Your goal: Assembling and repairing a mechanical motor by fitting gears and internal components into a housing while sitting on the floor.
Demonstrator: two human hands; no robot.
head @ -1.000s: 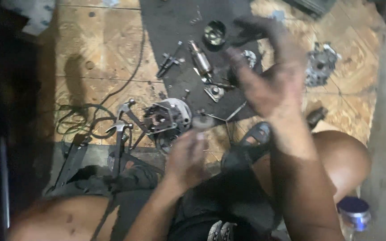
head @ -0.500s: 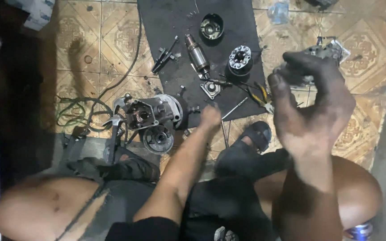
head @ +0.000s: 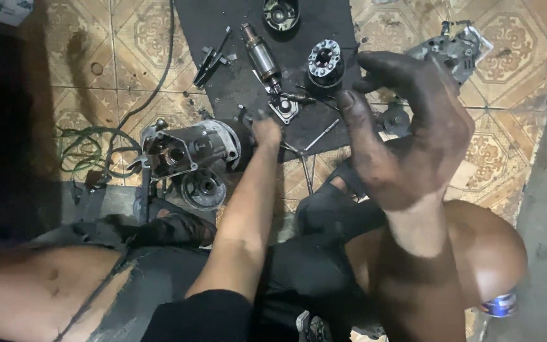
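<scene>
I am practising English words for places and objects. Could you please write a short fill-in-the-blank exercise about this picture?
1. The left hand reaches down to the edge of the dark ____ on the tiled floor.
2. The right hand is raised, its fingers black with ____.
3. The armature lies on the mat, to the ____ of the round black part.

Missing words: mat; grime; left

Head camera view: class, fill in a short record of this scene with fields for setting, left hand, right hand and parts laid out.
setting: patterned tile floor with a dark mat
left hand: reaching down at the mat's near edge, beside the metal housing
right hand: raised, greasy, fingers curled, holding nothing visible
parts on mat: armature shaft, round wound part, black cup
</scene>
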